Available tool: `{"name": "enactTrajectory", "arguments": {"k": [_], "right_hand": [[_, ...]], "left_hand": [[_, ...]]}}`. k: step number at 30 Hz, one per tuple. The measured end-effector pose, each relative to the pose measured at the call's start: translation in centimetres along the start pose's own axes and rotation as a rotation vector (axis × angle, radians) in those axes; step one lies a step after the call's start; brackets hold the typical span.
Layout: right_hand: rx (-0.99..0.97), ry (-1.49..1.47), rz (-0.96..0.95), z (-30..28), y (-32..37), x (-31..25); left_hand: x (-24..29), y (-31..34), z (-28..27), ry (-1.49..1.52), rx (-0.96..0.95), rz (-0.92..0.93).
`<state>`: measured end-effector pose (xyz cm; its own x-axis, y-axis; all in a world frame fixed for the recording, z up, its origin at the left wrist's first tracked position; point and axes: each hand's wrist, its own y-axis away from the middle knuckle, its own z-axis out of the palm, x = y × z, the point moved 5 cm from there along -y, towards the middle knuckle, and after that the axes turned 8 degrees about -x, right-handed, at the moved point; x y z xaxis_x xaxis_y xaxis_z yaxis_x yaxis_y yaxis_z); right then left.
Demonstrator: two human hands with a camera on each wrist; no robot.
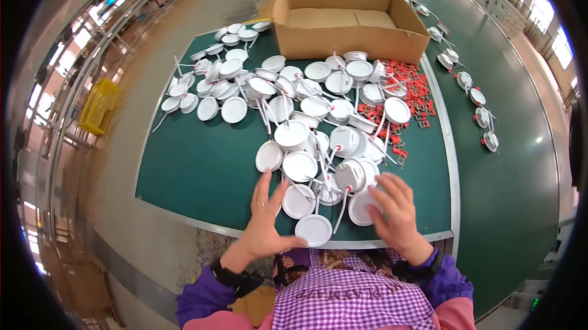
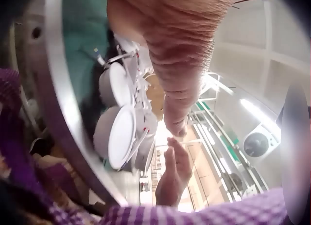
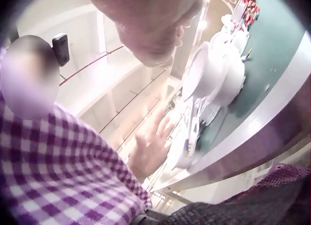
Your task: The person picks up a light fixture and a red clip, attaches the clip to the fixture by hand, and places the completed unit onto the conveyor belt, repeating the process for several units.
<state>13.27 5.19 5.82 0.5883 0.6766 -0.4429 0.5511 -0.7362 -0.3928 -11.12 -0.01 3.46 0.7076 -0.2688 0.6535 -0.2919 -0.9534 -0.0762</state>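
Note:
Many white round lamp housings [image 1: 306, 106] with thin wires lie heaped on a green table [image 1: 202, 171]. My left hand [image 1: 269, 207] hovers at the near edge of the heap with straight, spread fingers. Its thumb reaches towards a white lamp disc [image 1: 313, 230] at the table's front rim. My right hand [image 1: 387, 200] rests with loosely bent fingers on another white disc [image 1: 360, 209] and grips nothing. In the left wrist view, the left hand [image 2: 175, 64] is above two discs [image 2: 121, 137]. The right wrist view shows the right hand [image 3: 146, 21] over stacked discs [image 3: 209, 69].
An open cardboard box [image 1: 346, 21] stands at the table's far edge. Red clips [image 1: 413, 91] are scattered at the right side of the heap. A long green conveyor [image 1: 508, 146] with more lamps runs along the right. A yellow crate [image 1: 98, 106] sits on the floor at left.

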Motion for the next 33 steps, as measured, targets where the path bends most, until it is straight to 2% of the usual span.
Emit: {"name": "enactTrajectory", "arguments": {"k": [2,3,5,7,13,15,19,21,22,23,25,26,27,30,32,33], "right_hand": [[0.084,-0.052,0.121,-0.6,0.5,2.1],[0.081,-0.055,0.122,-0.7,0.7,2.5],[0.118,-0.236,0.318,-0.8,1.2,4.3],[0.126,-0.254,0.333,-0.7,1.7,4.8],[0.154,-0.276,0.37,0.3,2.7,5.3],[0.176,-0.322,0.436,0.9,3.4,6.2],[0.118,-0.356,0.49,0.4,3.3,6.9],[0.088,-0.27,0.445,-1.0,2.7,7.4],[0.078,-0.254,0.399,-1.8,2.0,7.8],[0.067,-0.236,0.355,-2.8,1.3,8.0],[-0.003,-0.232,0.32,-4.8,-1.5,8.1],[-0.02,-0.213,0.26,-5.7,-3.3,8.0],[-0.034,-0.199,0.221,-6.5,-5.6,7.3],[-0.168,-0.145,0.167,-7.2,-13.6,5.0],[-0.27,0.044,-0.035,-6.4,-20.0,2.2],[-0.353,-0.027,0.001,-5.9,-23.2,0.2]], "left_hand": [[1.1,0.9,2.1,-0.083,-0.114,-0.021],[1.2,0.9,2.6,-0.083,-0.116,-0.024],[1.1,0.7,4.1,-0.176,-0.186,-0.049],[1.2,0.2,5.1,-0.065,-0.132,-0.018],[2.6,-1.8,6.7,-0.184,-0.13,0.021],[3.2,-2.4,6.6,-0.221,-0.117,-0.012],[3.9,-2.7,4.8,-0.261,-0.181,-0.039],[4.1,-2.6,3.4,-0.173,-0.371,-0.013],[4.1,-2.5,1.9,-0.208,-0.28,0.029],[3.4,-2.7,0.7,-0.211,-0.266,0.02],[1.5,-3.5,-2.8,0.083,-0.187,0.031],[0.0,-3.4,-4.7,0.004,0.027,0.071],[-1.6,-3.4,-6.9,-0.028,0.172,0.035],[-9.2,-3.1,-12.7,-0.071,0.449,-0.1],[-14.5,-2.8,-16.5,-0.198,0.537,-0.166],[-16.4,-2.8,-18.4,-0.206,0.593,-0.177]]}}
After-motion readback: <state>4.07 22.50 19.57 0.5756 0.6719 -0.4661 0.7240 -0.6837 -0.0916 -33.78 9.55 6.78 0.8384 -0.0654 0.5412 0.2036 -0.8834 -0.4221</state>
